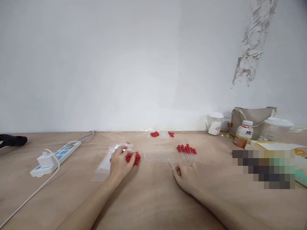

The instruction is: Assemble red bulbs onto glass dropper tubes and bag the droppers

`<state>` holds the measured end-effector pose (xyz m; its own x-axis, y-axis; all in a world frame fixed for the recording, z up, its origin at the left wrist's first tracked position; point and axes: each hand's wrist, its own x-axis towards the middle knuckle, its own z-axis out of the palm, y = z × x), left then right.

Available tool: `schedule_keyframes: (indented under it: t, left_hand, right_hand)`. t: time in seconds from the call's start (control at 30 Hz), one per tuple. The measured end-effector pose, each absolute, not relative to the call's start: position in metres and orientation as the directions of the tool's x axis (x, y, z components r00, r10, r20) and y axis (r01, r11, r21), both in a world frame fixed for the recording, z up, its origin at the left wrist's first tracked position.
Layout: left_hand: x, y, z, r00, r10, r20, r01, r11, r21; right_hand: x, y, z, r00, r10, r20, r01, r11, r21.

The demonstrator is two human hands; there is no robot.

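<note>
My left hand (121,164) reaches over a pile of red rubber dropper bulbs (136,158), its fingers curved and apart among them; no bulb shows firmly gripped. Under that wrist lies a clear plastic zip bag (102,167). My right hand (186,177) is closed, pinching a thin clear dropper tube (170,163) that points up and left. Between the hands spreads a row of loose clear tubes (157,156). Just beyond my right hand, several droppers with red bulbs fitted (186,149) lie side by side, their tubes partly hidden behind the fingers.
By the wall lies a clear packet with red bulbs (154,134) and tubes. A white power strip (56,159) with a cable sits left, near a black object (13,140). To the right stand a lidded cup (215,124), a labelled bottle (243,134) and a grey bag (257,119).
</note>
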<state>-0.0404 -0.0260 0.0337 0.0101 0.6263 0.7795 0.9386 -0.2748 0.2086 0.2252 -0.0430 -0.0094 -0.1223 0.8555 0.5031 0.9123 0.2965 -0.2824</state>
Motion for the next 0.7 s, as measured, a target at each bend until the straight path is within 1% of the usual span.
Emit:
schedule_keyframes:
  t: [0.07, 0.1, 0.17, 0.27, 0.4, 0.53, 0.7]
  left_hand:
    - [-0.026, -0.037, 0.028, 0.134, 0.660, 0.739, 0.855, -0.454, 0.250]
    - [-0.019, -0.043, 0.023, 0.190, 0.678, 0.710, 0.815, -0.512, 0.271]
    - [-0.007, -0.050, 0.012, 0.254, 0.721, 0.645, 0.768, -0.556, 0.318]
    - [0.002, -0.053, -0.002, 0.287, 0.764, 0.578, 0.740, -0.560, 0.373]
    - [0.004, -0.052, -0.006, 0.305, 0.802, 0.513, 0.746, -0.536, 0.396]
    - [0.007, -0.051, -0.001, 0.363, 0.799, 0.479, 0.733, -0.562, 0.383]
    - [0.012, -0.042, 0.000, 0.413, 0.797, 0.440, 0.708, -0.585, 0.395]
  right_hand:
    - [0.226, -0.043, -0.013, -0.152, 0.831, 0.536, 0.876, 0.364, -0.316]
    - [0.227, -0.042, -0.014, -0.171, 0.816, 0.552, 0.847, 0.408, -0.341]
    - [0.230, -0.040, -0.016, -0.215, 0.788, 0.577, 0.773, 0.498, -0.392]
    - [0.233, -0.038, -0.021, -0.276, 0.750, 0.602, 0.677, 0.596, -0.432]
    - [0.230, -0.038, -0.025, -0.341, 0.693, 0.635, 0.630, 0.670, -0.393]
    - [0.225, -0.041, -0.024, -0.399, 0.673, 0.623, 0.642, 0.690, -0.334]
    - [0.225, -0.043, -0.022, -0.438, 0.674, 0.595, 0.651, 0.694, -0.307]
